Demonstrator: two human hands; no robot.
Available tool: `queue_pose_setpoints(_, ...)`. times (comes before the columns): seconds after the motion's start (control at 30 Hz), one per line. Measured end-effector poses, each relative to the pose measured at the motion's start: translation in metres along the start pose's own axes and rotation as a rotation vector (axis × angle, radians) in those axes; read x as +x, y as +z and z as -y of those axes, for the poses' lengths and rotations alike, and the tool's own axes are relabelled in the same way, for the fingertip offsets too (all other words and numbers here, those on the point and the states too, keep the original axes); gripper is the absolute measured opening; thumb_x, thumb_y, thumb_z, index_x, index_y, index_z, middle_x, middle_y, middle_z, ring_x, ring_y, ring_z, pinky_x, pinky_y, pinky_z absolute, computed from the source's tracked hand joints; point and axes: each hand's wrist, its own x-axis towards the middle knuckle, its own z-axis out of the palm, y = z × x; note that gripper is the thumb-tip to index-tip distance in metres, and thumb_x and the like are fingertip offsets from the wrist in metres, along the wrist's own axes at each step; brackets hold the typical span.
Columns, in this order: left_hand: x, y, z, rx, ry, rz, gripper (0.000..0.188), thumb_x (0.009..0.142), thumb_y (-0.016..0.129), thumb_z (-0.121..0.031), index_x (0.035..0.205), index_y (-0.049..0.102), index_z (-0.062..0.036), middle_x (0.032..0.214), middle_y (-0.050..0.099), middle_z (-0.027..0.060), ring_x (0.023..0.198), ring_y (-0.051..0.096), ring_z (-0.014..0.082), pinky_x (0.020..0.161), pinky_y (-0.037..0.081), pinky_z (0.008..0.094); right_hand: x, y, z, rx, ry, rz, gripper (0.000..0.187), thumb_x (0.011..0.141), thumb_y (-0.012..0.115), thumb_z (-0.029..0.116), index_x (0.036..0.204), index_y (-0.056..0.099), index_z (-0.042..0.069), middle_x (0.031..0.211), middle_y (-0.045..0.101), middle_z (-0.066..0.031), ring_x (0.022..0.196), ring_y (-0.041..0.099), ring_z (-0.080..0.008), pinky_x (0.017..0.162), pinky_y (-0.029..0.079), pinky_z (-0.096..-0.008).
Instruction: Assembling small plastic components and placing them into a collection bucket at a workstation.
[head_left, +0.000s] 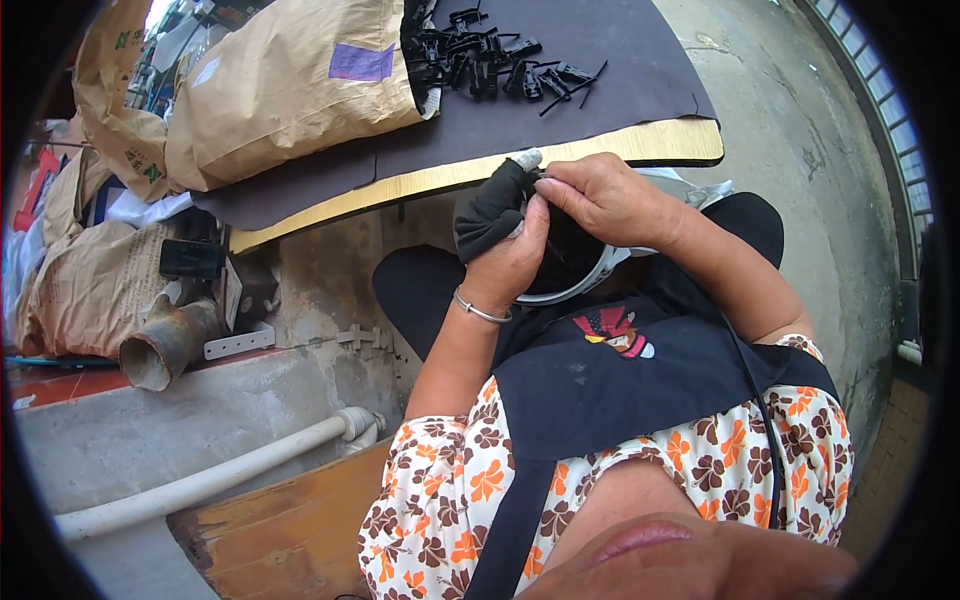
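Observation:
In front of the table edge my two hands meet, fingertips close together. My left hand [512,252] has black cloth [487,215] over its fingers, like part of a glove, with a pale grey tip; its bare thumb is pressed inward. My right hand [615,205] is closed in a pinch against the left fingertips. Between them shows a bit of a small black part [536,184], mostly hidden by the fingers. Under the hands, between my knees, stands a white bucket [578,290] with a dark inside. Several black plastic parts [490,65] lie heaped on the table.
The table [450,172] has a dark cover and a pale wooden edge. On it lies a large brown paper sack [285,100], its mouth toward the heap. At left are a second paper sack [95,285], a phone [192,259], a rusty pipe [165,345] and a white pipe [210,480].

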Motion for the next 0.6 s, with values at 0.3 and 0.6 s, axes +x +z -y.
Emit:
queue_pose_setpoints(0.3, -0.002, -0.001, 0.007, 0.401, 0.240, 0.036, 0.031, 0.078, 0.057, -0.001, 0.108, 0.057, 0.0045, 0.100, 0.062, 0.0187, 0.090, 0.061, 0.0298, 0.080, 0.047, 0.0336, -0.001, 0.025, -0.019, 0.286, 0.188, -0.002, 0.029, 0.096, 0.046, 0.018, 0.079, 0.056, -0.003, 0.068, 0.056, -0.0010, 0.066, 0.046, -0.0074, 0.063, 0.043, -0.0282)
queue_pose_setpoints(0.6, -0.001, -0.010, -0.001, -0.290, -0.199, 0.015, 0.032, 0.086, 0.060, -0.005, 0.116, 0.054, 0.0039, 0.099, 0.063, 0.0064, 0.086, 0.058, 0.0109, 0.078, 0.046, 0.0231, -0.005, 0.003, -0.017, 0.297, 0.125, 0.043, 0.020, 0.089, 0.057, 0.017, 0.098, 0.058, -0.001, 0.084, 0.059, -0.0053, 0.080, 0.052, -0.0094, 0.075, 0.044, -0.0252)
